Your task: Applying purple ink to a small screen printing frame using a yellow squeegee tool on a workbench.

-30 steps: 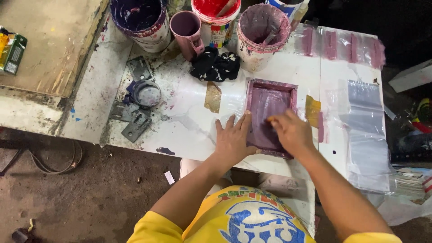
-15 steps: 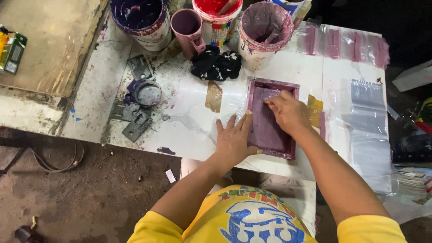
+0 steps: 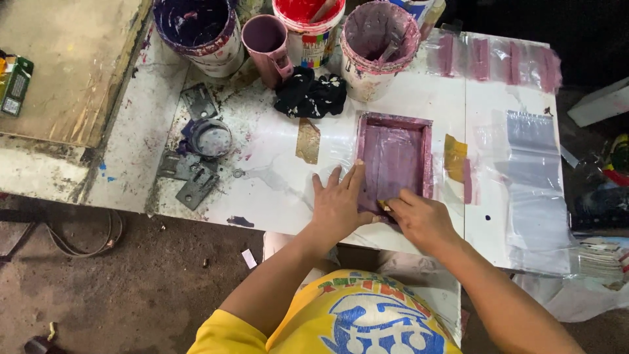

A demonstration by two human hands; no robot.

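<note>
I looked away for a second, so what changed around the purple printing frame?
The right hand pulled back from the middle of the purple rectangular screen frame to its near edge, pinching something small. The left hand stayed flat on the frame's near left corner; the paint buckets did not move.

We have one view only, from a camera worn on the head, looking almost straight down over the chest in a yellow shirt (image 3: 341, 321) onto the white surface (image 3: 275, 190). It sits fairly near: the frame (image 3: 395, 159) lies just right of centre, and both forearms run up to it from the bottom edge. Beyond the frame, the buckets (image 3: 373, 46) line the top edge. Left of the frame, the surface ends and bare floor (image 3: 118, 282) shows below it.
</note>
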